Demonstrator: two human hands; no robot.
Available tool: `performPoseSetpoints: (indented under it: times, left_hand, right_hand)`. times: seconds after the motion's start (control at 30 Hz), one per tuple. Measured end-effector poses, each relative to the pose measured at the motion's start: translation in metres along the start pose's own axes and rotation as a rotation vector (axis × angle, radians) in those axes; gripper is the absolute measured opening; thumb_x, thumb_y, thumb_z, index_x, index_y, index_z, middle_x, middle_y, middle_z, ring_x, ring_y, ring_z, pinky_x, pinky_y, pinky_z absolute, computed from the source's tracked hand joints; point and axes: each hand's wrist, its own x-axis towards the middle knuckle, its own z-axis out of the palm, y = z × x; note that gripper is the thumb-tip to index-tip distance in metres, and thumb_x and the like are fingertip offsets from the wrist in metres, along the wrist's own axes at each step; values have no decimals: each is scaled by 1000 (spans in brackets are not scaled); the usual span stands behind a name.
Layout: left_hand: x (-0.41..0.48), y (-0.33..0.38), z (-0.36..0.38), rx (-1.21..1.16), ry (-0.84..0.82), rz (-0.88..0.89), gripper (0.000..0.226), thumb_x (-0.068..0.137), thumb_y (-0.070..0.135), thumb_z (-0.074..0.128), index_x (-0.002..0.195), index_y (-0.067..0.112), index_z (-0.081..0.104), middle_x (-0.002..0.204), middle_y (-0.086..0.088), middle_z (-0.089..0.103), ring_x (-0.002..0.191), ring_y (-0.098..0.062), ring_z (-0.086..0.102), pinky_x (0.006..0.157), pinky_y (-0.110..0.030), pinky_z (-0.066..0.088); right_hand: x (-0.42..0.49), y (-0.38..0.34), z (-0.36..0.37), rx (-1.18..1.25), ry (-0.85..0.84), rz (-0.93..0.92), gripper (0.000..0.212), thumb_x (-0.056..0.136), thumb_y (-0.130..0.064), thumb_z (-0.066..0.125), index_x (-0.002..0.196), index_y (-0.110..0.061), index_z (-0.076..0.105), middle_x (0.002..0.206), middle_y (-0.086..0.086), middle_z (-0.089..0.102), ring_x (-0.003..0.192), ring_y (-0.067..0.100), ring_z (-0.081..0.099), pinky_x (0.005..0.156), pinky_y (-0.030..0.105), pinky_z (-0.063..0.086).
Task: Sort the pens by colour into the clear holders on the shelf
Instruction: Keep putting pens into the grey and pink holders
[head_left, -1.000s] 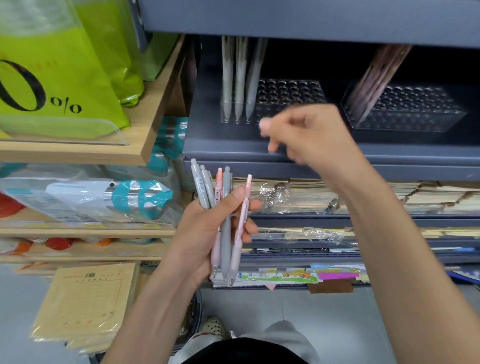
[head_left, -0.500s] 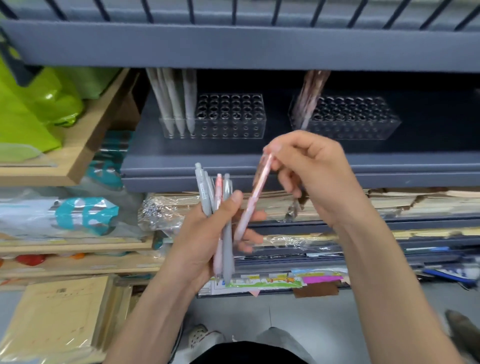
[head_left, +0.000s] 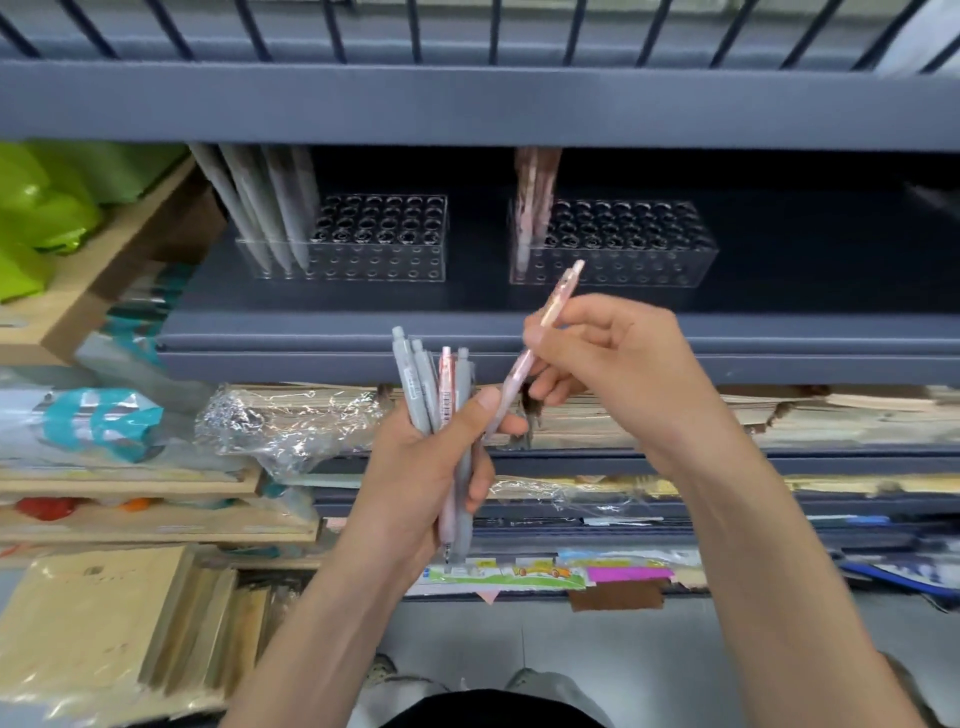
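The right grip (head_left: 618, 374) is pinching a pink pen (head_left: 561, 293), slanting it beside the mixed bundle (head_left: 423, 379) that the left grip (head_left: 431, 478) is clasping upright for selection. The far right holder (head_left: 623, 265), already containing pink pens, is likely awaiting it.

So on my feed the left hand (head_left: 426, 467) is gripping a bunch of pens (head_left: 410, 384) upright, mostly grey with one pink in the middle, and the right hand (head_left: 613, 364) pinches a single pink pen (head_left: 558, 296) tilted, its lower end down by the left thumb. Up on the grey shelf (head_left: 467, 332) sit two clear holders: the left holder (head_left: 384, 260) has grey pens (head_left: 280, 208) leaning at its left end, the right holder (head_left: 623, 267) has pink pens (head_left: 532, 208) at its left end.
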Motion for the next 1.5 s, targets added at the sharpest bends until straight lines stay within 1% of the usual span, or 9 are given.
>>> performPoseSetpoints:
  times: [0.2,0.33,0.43,0.57,0.73,0.93,1.13,1.3,1.5]
  left_hand:
    - [-4,-6,2,-186,76,-59,31,89,45,63,88,15,53,60,3,46,41,-10,36,37,-18,34]
    - [-8,-6,-4,-186,131,-26,39,96,32,59,60,21,50,54,2,35,38,-9,31,34,-18,29]
    - [-10,-6,-8,-215,153,-10,41,99,20,50,58,19,45,51,2,32,37,-9,28,33,-18,26]
    - [-12,-5,-10,-158,118,-4,30,97,20,52,69,12,47,50,2,40,36,-9,29,33,-18,28]
    - [-15,-3,-7,-82,108,71,20,90,33,61,75,24,70,77,-10,63,41,-13,42,41,-19,40]
    - [-17,-2,-12,-178,191,27,22,93,33,58,98,11,61,76,-7,67,39,-14,45,37,-21,40]
    - [-14,-3,-12,-154,201,25,14,102,11,41,98,8,55,70,-8,60,34,-11,32,33,-18,28]
    - [-12,-7,-7,-101,175,56,6,102,7,42,107,4,44,82,-13,71,34,-12,36,34,-20,32]
    - [-10,-10,8,-125,78,64,29,95,22,54,114,1,47,93,-19,75,37,-16,49,37,-23,42]
  right_hand:
    - [20,-13,-30,139,429,-263,13,88,-8,59,94,-17,66,79,3,74,72,19,73,62,24,57]
    - [47,-15,-35,38,587,-371,22,77,-7,56,87,-27,60,82,-3,72,80,18,72,73,42,60]
    - [68,-12,-32,-112,581,-406,14,81,-13,55,92,-18,62,85,-2,71,84,22,69,80,48,56]
    - [86,-8,-26,-480,528,-440,21,94,-22,52,104,-9,66,97,4,73,89,23,67,78,27,49]
    - [106,-21,-19,-948,371,-357,29,100,-24,46,122,-8,56,113,17,68,104,42,60,85,38,46]
    - [109,-26,-15,-1066,312,-334,30,100,-21,44,120,-3,57,113,23,66,105,45,57,89,42,46]
    - [109,-27,-17,-968,274,-305,28,97,-18,48,120,-6,58,113,16,69,108,42,57,90,38,44]
    - [87,-19,-26,-577,376,-279,30,91,-22,59,121,-19,63,97,-4,73,100,26,66,94,34,48]
    - [32,-8,-21,-197,-33,-173,7,87,-25,68,83,-22,73,75,-5,74,56,5,61,53,19,47]
